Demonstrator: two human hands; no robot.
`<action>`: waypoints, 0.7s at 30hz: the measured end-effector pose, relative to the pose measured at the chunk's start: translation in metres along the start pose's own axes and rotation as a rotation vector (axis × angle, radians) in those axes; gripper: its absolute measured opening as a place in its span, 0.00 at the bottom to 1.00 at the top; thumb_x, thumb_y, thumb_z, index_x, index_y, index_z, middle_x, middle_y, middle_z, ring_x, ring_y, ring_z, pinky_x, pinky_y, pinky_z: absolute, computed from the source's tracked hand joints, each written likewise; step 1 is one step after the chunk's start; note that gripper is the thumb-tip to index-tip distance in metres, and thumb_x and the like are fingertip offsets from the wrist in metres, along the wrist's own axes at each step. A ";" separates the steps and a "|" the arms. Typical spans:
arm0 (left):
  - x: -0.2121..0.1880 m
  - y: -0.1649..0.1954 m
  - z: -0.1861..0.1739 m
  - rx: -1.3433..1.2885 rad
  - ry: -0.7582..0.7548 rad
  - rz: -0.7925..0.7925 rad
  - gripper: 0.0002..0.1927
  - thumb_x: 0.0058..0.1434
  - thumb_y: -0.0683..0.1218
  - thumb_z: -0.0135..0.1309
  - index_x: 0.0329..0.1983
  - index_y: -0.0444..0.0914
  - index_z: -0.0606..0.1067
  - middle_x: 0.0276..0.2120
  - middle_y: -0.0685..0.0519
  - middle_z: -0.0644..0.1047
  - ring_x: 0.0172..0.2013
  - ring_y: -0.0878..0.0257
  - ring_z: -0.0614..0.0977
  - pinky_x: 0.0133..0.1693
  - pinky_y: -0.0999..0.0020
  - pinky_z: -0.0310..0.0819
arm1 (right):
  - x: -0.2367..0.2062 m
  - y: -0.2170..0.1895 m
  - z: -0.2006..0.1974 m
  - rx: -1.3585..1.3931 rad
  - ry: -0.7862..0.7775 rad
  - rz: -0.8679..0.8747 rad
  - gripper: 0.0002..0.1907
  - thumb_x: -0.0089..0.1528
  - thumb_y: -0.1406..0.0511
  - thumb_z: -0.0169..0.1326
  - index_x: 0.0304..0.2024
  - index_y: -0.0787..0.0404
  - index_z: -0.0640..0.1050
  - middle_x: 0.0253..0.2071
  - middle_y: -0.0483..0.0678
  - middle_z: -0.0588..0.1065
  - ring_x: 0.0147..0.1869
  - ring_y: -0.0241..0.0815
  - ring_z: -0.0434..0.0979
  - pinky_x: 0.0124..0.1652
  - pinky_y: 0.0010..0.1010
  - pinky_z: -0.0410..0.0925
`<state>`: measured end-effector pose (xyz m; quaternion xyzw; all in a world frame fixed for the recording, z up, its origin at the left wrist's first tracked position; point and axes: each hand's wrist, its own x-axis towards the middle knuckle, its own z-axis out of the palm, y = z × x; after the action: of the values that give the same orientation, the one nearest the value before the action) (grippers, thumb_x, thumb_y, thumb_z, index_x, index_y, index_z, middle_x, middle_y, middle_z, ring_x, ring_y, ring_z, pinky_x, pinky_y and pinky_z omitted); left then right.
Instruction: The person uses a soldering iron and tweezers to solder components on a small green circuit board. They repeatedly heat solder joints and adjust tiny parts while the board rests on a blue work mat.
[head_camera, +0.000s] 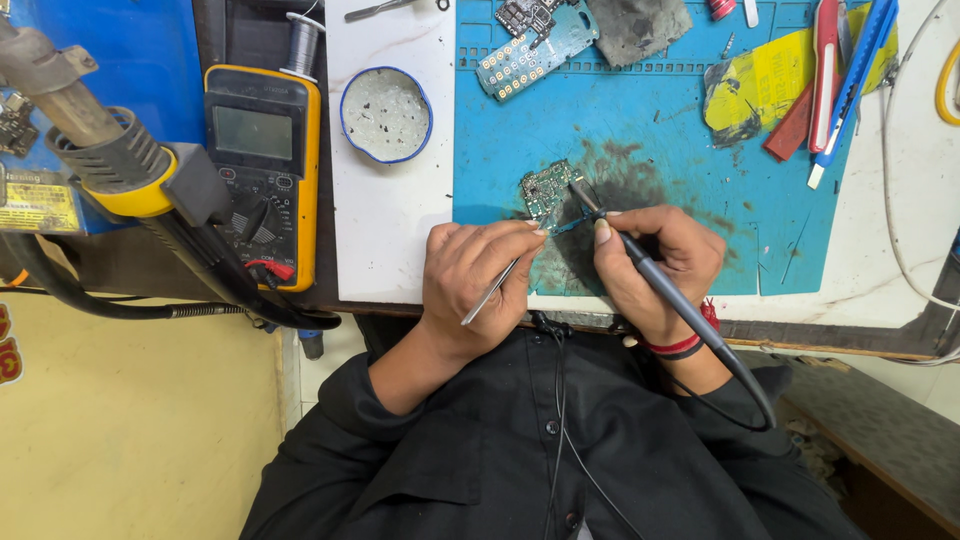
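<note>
While left fingers (520, 240) pinch tweezers (490, 292), right fingers (610, 232) grip an iron (640, 265) beside a yellow label (38, 207).

A small green circuit board (547, 190) lies on the blue silicone work mat (680, 200). Left of the mat sits a round blue-rimmed dish (386, 114); further left lies a yellow-cased multimeter (263, 170).

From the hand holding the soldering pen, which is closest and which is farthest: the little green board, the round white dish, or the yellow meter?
From the right hand:
1. Small green circuit board, just ahead of the soldering iron's tip.
2. Round white dish, farther left, on the white surface.
3. Yellow multimeter, farthest left.
</note>
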<state>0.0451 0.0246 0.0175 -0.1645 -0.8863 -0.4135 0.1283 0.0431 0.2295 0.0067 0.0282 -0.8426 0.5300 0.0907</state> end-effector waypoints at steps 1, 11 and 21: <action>0.000 0.000 0.000 0.002 0.000 0.000 0.07 0.66 0.41 0.62 0.46 0.41 0.78 0.43 0.56 0.83 0.40 0.63 0.83 0.45 0.66 0.63 | 0.000 0.000 0.000 -0.001 0.006 0.009 0.05 0.64 0.72 0.63 0.41 0.66 0.79 0.32 0.45 0.78 0.31 0.28 0.74 0.33 0.20 0.65; 0.000 0.000 0.000 0.002 -0.003 0.000 0.07 0.66 0.41 0.62 0.46 0.41 0.78 0.43 0.56 0.83 0.40 0.63 0.83 0.45 0.65 0.63 | 0.000 0.000 0.001 0.005 0.012 0.014 0.05 0.64 0.72 0.63 0.41 0.66 0.80 0.31 0.44 0.77 0.32 0.28 0.73 0.31 0.20 0.65; 0.001 0.002 -0.002 -0.014 -0.001 -0.011 0.07 0.65 0.41 0.61 0.45 0.41 0.78 0.43 0.56 0.83 0.41 0.61 0.83 0.45 0.65 0.64 | 0.000 -0.001 0.000 0.009 0.014 0.008 0.04 0.65 0.72 0.63 0.41 0.67 0.80 0.31 0.44 0.76 0.29 0.26 0.72 0.31 0.19 0.64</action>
<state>0.0453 0.0246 0.0210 -0.1607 -0.8842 -0.4205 0.1246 0.0436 0.2289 0.0079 0.0214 -0.8397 0.5344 0.0945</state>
